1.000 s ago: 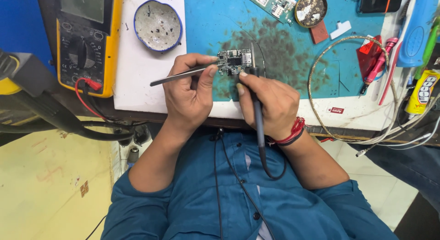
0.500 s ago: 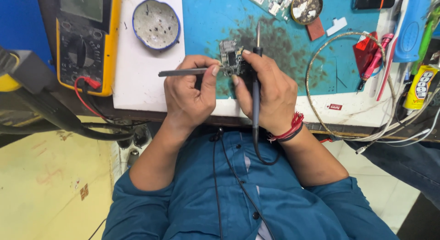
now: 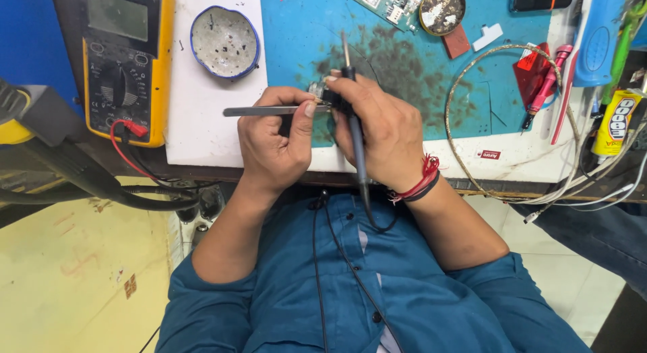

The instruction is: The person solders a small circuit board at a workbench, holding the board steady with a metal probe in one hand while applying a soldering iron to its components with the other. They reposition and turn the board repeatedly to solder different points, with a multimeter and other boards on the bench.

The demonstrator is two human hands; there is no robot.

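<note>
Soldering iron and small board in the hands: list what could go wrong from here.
1. The soldering iron lies in the right hand beside the fingers on the small circuit board; a slip might burn them.
2. Its cord trails over the blue shirt and could snag.
3. The tweezers in the left hand may lose their grip.

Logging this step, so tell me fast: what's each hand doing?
Left hand: closed on slim metal tweezers.
Right hand: closed on dark pen-shaped soldering iron.

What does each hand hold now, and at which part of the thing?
The left hand pinches metal tweezers near their tip end. The right hand grips a soldering iron around its dark handle, and its fingers also hold a small circuit board.
</note>
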